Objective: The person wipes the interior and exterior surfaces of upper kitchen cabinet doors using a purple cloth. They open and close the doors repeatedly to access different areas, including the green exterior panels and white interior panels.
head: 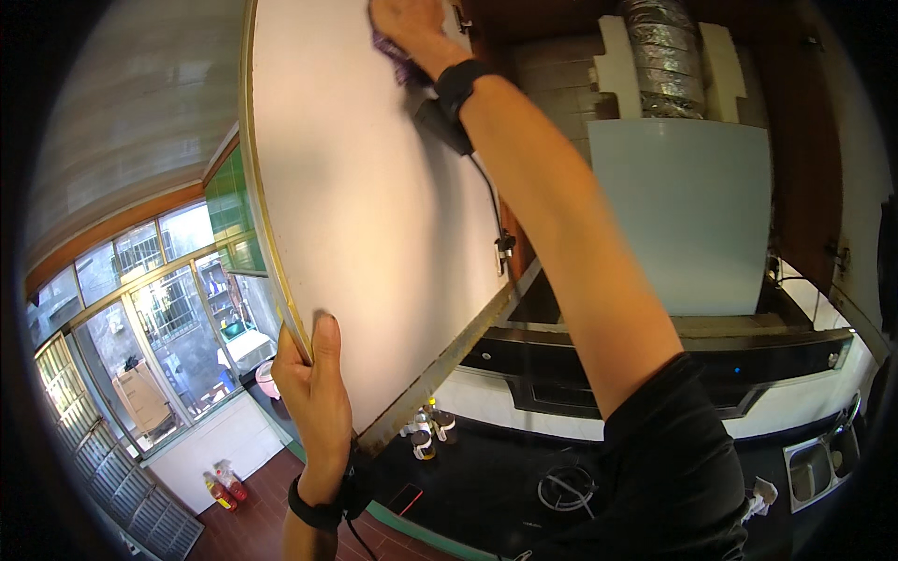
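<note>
A cabinet door (pixel 351 210) stands swung out before me, its pale inner face towards me. My left hand (pixel 317 386) grips the door's outer edge low down, thumb on the inner face. Higher up, my right hand (pixel 410 28) presses a dark purple cloth (pixel 398 59) against the same face, near the top of the view; its fingertips are partly hidden. Both wrists carry black bands, with a dark device and a cable at the right one. A metal hinge (pixel 503 254) joins the door to the cabinet.
A range hood (pixel 680 217) with a foil duct (pixel 663 56) fills the open cabinet. Below are a black countertop (pixel 477 484) with jars (pixel 423 444), a phone (pixel 405 500), a gas burner (pixel 567 489), a crumpled cloth (pixel 761 496) and a sink (pixel 810 473). Bottles (pixel 223 491) stand on the floor.
</note>
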`<state>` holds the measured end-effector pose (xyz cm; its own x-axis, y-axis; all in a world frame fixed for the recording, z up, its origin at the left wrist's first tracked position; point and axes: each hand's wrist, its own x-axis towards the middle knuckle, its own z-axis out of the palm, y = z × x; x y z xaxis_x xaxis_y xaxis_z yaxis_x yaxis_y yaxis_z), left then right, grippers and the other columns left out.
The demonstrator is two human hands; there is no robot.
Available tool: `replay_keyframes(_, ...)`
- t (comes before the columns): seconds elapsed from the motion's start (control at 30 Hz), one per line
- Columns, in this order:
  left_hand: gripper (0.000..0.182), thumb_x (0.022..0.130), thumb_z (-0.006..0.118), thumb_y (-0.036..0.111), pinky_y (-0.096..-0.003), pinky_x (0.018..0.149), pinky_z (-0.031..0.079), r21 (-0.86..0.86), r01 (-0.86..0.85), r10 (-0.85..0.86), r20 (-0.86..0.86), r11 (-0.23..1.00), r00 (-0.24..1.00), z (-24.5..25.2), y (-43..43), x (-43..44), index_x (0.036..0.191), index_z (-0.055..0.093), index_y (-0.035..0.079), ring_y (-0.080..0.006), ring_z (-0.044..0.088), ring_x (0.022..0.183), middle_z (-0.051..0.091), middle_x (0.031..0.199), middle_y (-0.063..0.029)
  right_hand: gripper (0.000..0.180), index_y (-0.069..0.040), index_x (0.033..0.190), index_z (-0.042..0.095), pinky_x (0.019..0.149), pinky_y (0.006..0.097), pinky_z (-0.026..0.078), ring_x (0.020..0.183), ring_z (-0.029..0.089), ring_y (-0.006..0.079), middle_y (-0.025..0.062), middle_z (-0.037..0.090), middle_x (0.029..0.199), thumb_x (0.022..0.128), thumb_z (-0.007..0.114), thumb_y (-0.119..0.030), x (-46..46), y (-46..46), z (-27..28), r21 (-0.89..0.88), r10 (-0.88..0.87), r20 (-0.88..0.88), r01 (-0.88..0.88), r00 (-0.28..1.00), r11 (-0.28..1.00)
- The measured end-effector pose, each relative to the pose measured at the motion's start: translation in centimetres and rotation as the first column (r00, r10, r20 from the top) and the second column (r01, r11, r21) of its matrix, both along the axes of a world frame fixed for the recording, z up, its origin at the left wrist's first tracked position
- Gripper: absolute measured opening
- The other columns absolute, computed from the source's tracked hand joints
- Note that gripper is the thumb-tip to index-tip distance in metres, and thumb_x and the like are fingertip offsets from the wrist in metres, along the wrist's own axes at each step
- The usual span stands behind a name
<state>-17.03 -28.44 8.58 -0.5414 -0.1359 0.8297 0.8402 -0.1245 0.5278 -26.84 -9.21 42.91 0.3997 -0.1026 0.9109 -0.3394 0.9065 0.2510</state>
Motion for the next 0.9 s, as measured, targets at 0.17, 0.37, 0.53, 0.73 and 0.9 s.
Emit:
replay_keyframes(0.17,0.020,0.099,0.056,0.020,-0.0235,0.056,0.025,-0.008,-0.061,0.062,0.021,0.998,0.998,-0.2,-0.1,0.2,0.096,0.057,0.000,-0.0032,0.031,0.065,0.043,0.072,0.0061,0.045,-0.012,0.133,0.051,0.110,0.0472,0.031,0.129,0.043,0.0376,0.0157,0.055,0.134,0.100,0.029,-0.032,-3.5,5.6,5.3,-0.081,-0.247,0.184,0.265,0.951,0.961)
replay_keyframes(0.37,0.025,0.099,0.054,0.024,-0.0205,0.064,0.038,-0.009,-0.062,0.062,0.056,0.998,0.996,-0.5,-0.3,0.0,0.101,0.056,0.000,-0.0052,0.047,0.071,0.054,0.080,0.0012,0.055,-0.012,0.147,0.036,0.115,0.0462,0.026,0.140,0.031,0.0362,0.0193,0.036,0.151,0.100,0.025,-0.038,-6.4,10.9,7.0,-0.184,-0.071,0.373,0.148,0.925,0.972)
replay_keyframes(0.53,0.030,0.100,0.052,0.030,-0.0209,0.062,0.037,-0.054,-0.199,0.199,-0.009,0.978,0.980,-0.8,-0.3,-0.4,0.099,0.055,0.000,-0.0059,0.047,0.069,0.054,0.077,0.0006,0.056,-0.011,0.147,0.036,0.113,0.0502,0.028,0.136,0.037,0.0402,0.0219,0.039,0.148,0.099,0.027,-0.038,-7.1,11.7,7.9,-0.298,-0.068,0.444,0.218,0.894,0.929)
replay_keyframes(0.73,0.041,0.102,0.047,0.037,-0.0273,0.075,0.040,-0.197,-0.138,0.165,0.127,0.971,0.978,-0.9,-1.7,0.0,0.120,0.053,0.000,-0.0119,0.048,0.090,0.050,0.093,-0.0077,0.049,-0.007,0.135,0.050,0.109,0.0434,0.035,0.130,0.045,0.0362,0.0205,0.049,0.139,0.097,0.036,-0.033,-7.2,12.0,3.5,-0.248,-0.095,0.171,0.136,0.981,0.959)
replay_keyframes(0.9,0.048,0.103,0.045,0.038,-0.0331,0.088,0.043,-0.348,-0.331,0.426,0.249,0.877,0.870,-1.2,-2.2,-0.1,0.139,0.049,0.005,-0.0197,0.048,0.108,0.050,0.118,-0.0137,0.046,-0.006,0.133,0.051,0.109,0.0422,0.035,0.128,0.045,0.0356,0.0197,0.052,0.135,0.096,0.038,-0.031,-6.7,11.0,-1.4,-0.106,-0.187,-0.008,0.185,0.982,0.977)
